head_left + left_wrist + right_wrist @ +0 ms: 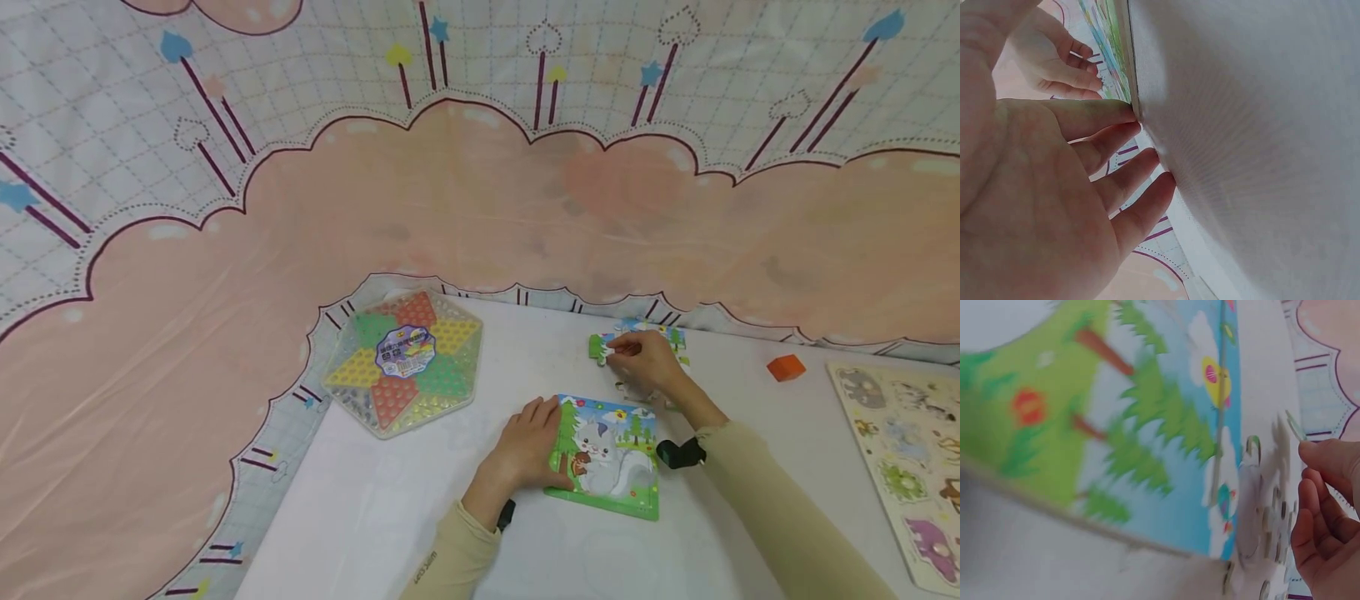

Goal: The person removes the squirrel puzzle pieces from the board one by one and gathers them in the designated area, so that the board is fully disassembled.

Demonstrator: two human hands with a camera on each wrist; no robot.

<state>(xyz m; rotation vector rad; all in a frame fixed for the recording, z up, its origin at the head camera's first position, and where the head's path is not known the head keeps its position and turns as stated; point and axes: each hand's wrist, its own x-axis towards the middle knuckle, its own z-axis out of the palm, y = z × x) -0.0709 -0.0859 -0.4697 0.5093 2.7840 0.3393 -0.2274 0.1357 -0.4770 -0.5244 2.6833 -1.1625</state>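
Note:
A squirrel picture puzzle board [606,458] lies flat on the white table. My left hand [527,446] rests along its left edge, the thumb reaching over the lower left corner. In the left wrist view the left fingers [1138,209] are nearly straight, their tips on the tabletop beside the board's edge. Beyond the board, my right hand [647,362] pinches a small green and white puzzle piece [597,348]. The right wrist view shows that piece [1295,427] edge-on between thumb and finger. Several loose puzzle pieces [677,338] lie around and partly behind the right hand.
A hexagonal Chinese checkers set [450,379] in clear wrap lies to the left. To the right are an orange block [786,367] and a wooden animal peg board [892,483]. A patterned cloth [465,200] hangs behind the table's back edge.

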